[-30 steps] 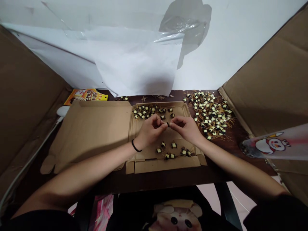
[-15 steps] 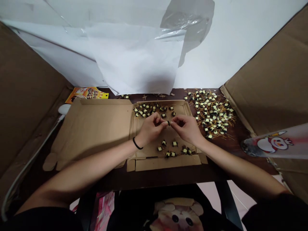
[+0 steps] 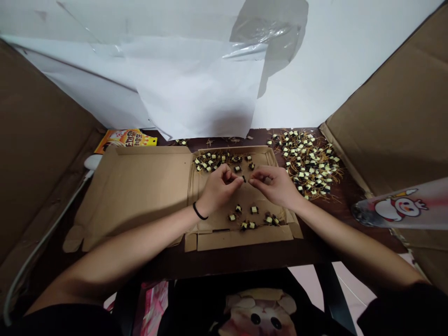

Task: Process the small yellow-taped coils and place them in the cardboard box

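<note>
1. The left hand is clamped on a small dark part, pinched between thumb and forefinger. The right hand has its thumb and forefinger drawn together at about 3 o'clock from it; whether a fine wire sits between them, I cannot tell.

2. The change is slight: the right fingertips, right up against the part half a second ago, now stand a little apart from it. So the left pinch alone seems to bear the part — just off the left fingertips, in the gap between the hands and over the box.

3. Closest around, taking the held part as the clock's centre: one loose piece lies at 11 o'clock and another at 1. A cluster spreads toward 10, and a scatter of pieces runs from 5 to 7, all inside the box.

4. Farther out, a large pile of yellow-and-black pieces with thin brownish strands lies on the table at 2 to 3 o'clock. The open lid is at 9, a yellow packet at 10 — and a clear cup between 3 and 4.
</note>
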Available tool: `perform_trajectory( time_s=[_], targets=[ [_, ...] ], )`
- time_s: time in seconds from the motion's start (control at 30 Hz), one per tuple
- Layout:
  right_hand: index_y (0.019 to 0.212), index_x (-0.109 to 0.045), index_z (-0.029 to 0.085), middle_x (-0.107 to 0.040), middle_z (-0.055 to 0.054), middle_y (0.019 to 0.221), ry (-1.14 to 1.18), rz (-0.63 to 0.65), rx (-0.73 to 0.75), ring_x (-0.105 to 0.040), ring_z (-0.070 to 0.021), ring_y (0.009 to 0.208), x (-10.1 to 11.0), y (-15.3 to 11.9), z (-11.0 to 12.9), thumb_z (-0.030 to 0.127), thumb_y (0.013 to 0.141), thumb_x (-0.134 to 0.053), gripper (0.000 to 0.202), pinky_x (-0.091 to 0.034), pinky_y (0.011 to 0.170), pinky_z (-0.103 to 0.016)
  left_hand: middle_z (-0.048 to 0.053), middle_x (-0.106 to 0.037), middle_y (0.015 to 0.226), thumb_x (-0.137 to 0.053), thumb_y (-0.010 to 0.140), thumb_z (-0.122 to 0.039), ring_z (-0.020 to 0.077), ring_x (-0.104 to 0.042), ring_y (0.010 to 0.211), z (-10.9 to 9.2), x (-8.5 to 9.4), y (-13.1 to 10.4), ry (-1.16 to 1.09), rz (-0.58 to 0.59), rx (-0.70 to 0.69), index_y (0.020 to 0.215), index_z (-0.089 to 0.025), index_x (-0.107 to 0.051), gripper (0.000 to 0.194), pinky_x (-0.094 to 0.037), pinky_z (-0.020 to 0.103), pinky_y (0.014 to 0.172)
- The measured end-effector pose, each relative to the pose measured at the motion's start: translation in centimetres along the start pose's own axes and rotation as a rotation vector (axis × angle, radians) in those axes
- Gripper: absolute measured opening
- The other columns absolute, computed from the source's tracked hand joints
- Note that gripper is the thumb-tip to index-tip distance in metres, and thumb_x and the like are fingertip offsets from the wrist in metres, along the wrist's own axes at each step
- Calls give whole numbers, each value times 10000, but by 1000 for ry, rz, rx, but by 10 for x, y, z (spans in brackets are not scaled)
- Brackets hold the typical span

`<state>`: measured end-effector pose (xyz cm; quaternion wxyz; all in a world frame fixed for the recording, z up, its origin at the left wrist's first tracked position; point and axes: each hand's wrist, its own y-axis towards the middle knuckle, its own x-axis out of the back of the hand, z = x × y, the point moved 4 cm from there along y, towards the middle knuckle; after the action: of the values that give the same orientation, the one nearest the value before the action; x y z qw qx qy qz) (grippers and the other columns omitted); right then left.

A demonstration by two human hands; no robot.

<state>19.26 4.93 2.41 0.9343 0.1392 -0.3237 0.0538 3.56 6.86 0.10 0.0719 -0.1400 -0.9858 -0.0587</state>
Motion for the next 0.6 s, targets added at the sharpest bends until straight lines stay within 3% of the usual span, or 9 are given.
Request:
perform_trajectory(
  time_s=[0.2,0.33,0.43,0.6],
  targets=[
    [705,-641,171,-602,-15,673,-168,-59,192,-515,-126,615,-3,-5,11,165,804,-566,124,-358,579,-245,-49,-524,605,-621,727,-240,108,-509,604,-2,0,-2,114,-35,-1,642,-212,-307,326,-361,247,583],
    [707,-639,173,-605,-26,695,-196,-93,239,-531,-134,637,-4,-7,14,145,812,-544,144,-373,595,-249,-46,-523,609,-621,730,-249,116,-506,608,-2,-1,-3,149,-26,-13,643,-215,-302,332,-351,255,581],
    [697,-643,172,-613,-21,678,-127,-112,181,-543,-131,629,-3,-5,13,161,805,-562,136,-377,587,-247,-41,-537,619,-614,735,-247,114,-506,612,-1,-2,-3,116,-9,-11,647,-214,-304,324,-359,253,586],
    [642,-642,168,-605,-3,575,9,-128,-58,-508,-118,540,-1,-2,-1,244,750,-613,135,-358,530,-240,-34,-559,631,-611,752,-274,101,-485,598,0,-2,-2,50,15,-12,654,-212,-303,329,-366,241,585]
  ],
)
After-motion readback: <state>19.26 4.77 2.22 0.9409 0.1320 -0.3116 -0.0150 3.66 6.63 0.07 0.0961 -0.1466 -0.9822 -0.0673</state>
